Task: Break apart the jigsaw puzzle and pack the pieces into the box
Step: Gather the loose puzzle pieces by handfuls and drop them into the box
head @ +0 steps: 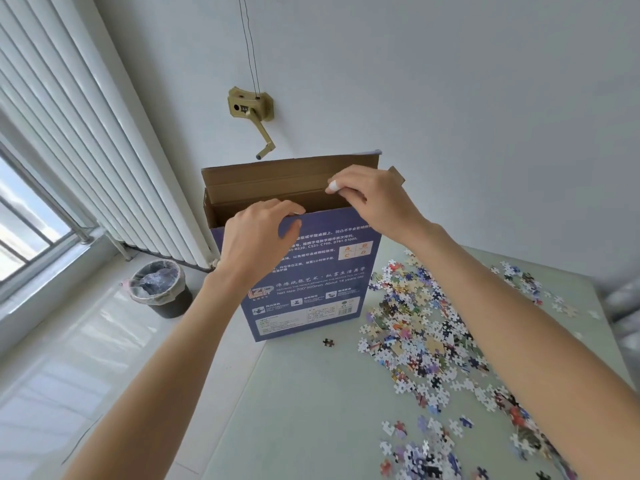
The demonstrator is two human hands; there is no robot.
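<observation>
A tall blue puzzle box [311, 289] stands upright on the pale green table [304, 410], its brown top flap folded back. My left hand [258, 237] grips the front top edge of the box, thumb on the printed face and fingers curled over the rim. Above the opening, my right hand [370, 199] pinches a few puzzle pieces [331, 186], pale side showing. Several loose puzzle pieces [422, 327] lie scattered over the table to the right of the box. A single dark piece [328, 342] lies just in front of the box.
A dark waste bin [161, 289] with a plastic liner stands on the floor to the left of the table. A white radiator [86, 133] runs along the left wall under a window. A brass crank handle [254, 116] is fixed to the wall behind the box.
</observation>
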